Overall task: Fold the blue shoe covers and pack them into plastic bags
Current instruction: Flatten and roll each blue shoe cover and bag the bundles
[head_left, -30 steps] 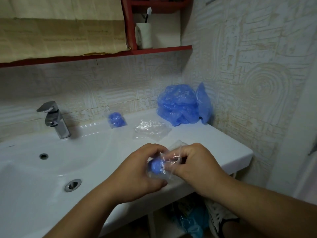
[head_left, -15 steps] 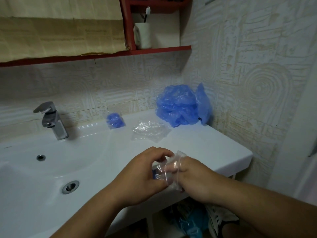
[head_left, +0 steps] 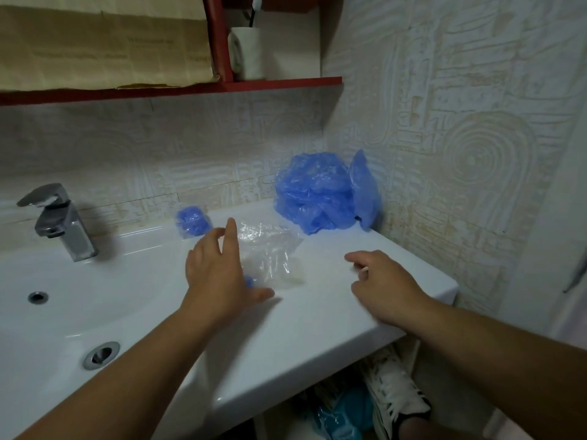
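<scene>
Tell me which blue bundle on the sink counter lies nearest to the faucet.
The small bagged bundle by the back wall, left of the clear bags. The big loose pile sits in the right corner, much farther from the faucet.

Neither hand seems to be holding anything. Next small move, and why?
Probably send the right hand to the pile of blue shoe covers at the back and pinch one off. It holds nothing and is nearer the pile; the left hand lies open by the clear plastic bags, ready to take one.

Head-worn wide-angle view, facing forward and down, close above washbasin (head_left: 317,319)
</scene>
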`<act>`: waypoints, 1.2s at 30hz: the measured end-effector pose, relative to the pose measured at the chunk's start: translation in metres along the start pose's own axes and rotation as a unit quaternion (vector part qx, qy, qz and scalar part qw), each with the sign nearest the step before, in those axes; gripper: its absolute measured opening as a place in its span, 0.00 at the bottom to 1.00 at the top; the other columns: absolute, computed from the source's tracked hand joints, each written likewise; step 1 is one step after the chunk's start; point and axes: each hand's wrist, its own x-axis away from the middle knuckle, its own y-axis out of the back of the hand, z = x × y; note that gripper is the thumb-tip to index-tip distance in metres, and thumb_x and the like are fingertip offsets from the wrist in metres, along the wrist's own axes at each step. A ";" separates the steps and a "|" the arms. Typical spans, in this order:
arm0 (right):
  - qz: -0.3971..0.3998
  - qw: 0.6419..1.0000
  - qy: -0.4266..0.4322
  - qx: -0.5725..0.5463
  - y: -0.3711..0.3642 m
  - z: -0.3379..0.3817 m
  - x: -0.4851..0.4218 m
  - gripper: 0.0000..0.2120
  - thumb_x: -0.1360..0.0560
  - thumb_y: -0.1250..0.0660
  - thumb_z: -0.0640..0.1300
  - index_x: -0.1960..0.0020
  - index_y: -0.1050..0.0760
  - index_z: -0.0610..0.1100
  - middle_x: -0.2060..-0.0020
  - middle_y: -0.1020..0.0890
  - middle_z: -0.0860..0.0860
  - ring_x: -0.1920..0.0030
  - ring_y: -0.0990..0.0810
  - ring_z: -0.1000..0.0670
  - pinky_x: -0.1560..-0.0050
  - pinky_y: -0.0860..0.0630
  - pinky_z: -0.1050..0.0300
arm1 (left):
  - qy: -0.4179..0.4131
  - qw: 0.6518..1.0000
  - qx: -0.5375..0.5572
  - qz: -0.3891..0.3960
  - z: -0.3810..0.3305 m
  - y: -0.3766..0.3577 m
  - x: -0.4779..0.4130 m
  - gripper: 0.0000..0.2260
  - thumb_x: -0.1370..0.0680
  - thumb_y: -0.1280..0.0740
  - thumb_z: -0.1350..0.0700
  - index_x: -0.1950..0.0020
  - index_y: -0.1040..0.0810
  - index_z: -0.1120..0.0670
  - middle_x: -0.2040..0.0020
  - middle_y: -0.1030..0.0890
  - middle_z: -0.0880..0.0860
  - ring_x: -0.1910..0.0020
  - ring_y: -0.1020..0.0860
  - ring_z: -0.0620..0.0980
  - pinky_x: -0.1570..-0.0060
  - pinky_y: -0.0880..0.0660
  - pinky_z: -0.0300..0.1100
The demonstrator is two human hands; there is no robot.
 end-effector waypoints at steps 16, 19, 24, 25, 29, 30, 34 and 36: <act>-0.037 0.998 -0.016 0.051 0.033 0.010 -0.124 0.13 0.22 0.38 0.36 0.39 0.25 0.37 0.43 0.21 0.41 0.43 0.22 0.41 0.47 0.26 0.53 | -0.117 0.989 -0.081 0.048 0.013 -0.042 0.029 0.39 0.28 0.62 0.28 0.21 0.45 0.44 0.21 0.47 0.47 0.23 0.48 0.51 0.25 0.53 0.51; -0.147 0.984 -0.050 -0.085 0.037 0.011 -0.109 0.11 0.24 0.36 0.36 0.43 0.23 0.38 0.50 0.21 0.43 0.47 0.20 0.40 0.54 0.28 0.56 | -0.141 0.988 -0.042 -0.044 0.013 -0.042 0.035 0.30 0.24 0.48 0.35 0.24 0.37 0.47 0.27 0.36 0.52 0.30 0.36 0.56 0.33 0.43 0.51; -0.157 0.912 -0.035 -0.378 0.062 0.049 -0.051 0.06 0.31 0.30 0.36 0.55 0.19 0.35 0.63 0.16 0.45 0.60 0.19 0.40 0.63 0.22 0.51 | -0.154 0.985 -0.006 -0.081 0.009 -0.036 0.041 0.17 0.24 0.42 0.43 0.40 0.27 0.49 0.47 0.28 0.50 0.55 0.26 0.55 0.56 0.28 0.49; -0.138 0.896 -0.042 -0.421 0.068 0.055 -0.040 0.04 0.32 0.28 0.39 0.59 0.19 0.38 0.66 0.17 0.45 0.63 0.19 0.43 0.64 0.23 0.54 | -0.154 0.986 -0.002 -0.066 0.010 -0.036 0.040 0.17 0.24 0.42 0.43 0.40 0.27 0.49 0.48 0.26 0.50 0.56 0.23 0.56 0.58 0.26 0.49; -0.062 0.853 -0.066 -0.514 0.077 0.067 0.002 0.05 0.28 0.29 0.34 0.54 0.21 0.41 0.60 0.16 0.45 0.64 0.17 0.49 0.61 0.18 0.53 | -0.175 0.983 0.030 -0.048 0.011 -0.039 0.041 0.24 0.23 0.40 0.42 0.30 0.31 0.52 0.38 0.24 0.52 0.47 0.21 0.55 0.48 0.24 0.46; -0.045 0.842 -0.072 -0.533 0.075 0.070 0.012 0.08 0.28 0.30 0.31 0.52 0.21 0.41 0.57 0.16 0.44 0.61 0.16 0.48 0.56 0.18 0.48 | -0.174 0.982 0.056 -0.050 0.009 -0.038 0.044 0.25 0.23 0.39 0.42 0.29 0.32 0.51 0.36 0.25 0.51 0.43 0.23 0.53 0.44 0.26 0.44; 0.041 0.796 -0.082 -0.598 0.060 0.067 0.044 0.16 0.25 0.39 0.25 0.41 0.25 0.37 0.49 0.16 0.38 0.52 0.15 0.40 0.54 0.18 0.44 | -0.053 0.928 0.366 -0.030 -0.022 -0.011 0.065 0.21 0.22 0.36 0.38 0.32 0.30 0.42 0.37 0.24 0.40 0.40 0.25 0.33 0.43 0.30 0.28; 0.074 0.784 -0.073 -0.612 0.057 0.063 0.056 0.17 0.24 0.41 0.25 0.40 0.25 0.38 0.49 0.16 0.37 0.50 0.15 0.37 0.54 0.17 0.42 | 0.057 0.771 0.631 0.067 -0.041 0.005 0.074 0.20 0.24 0.36 0.40 0.34 0.25 0.46 0.41 0.18 0.44 0.42 0.21 0.39 0.39 0.26 0.37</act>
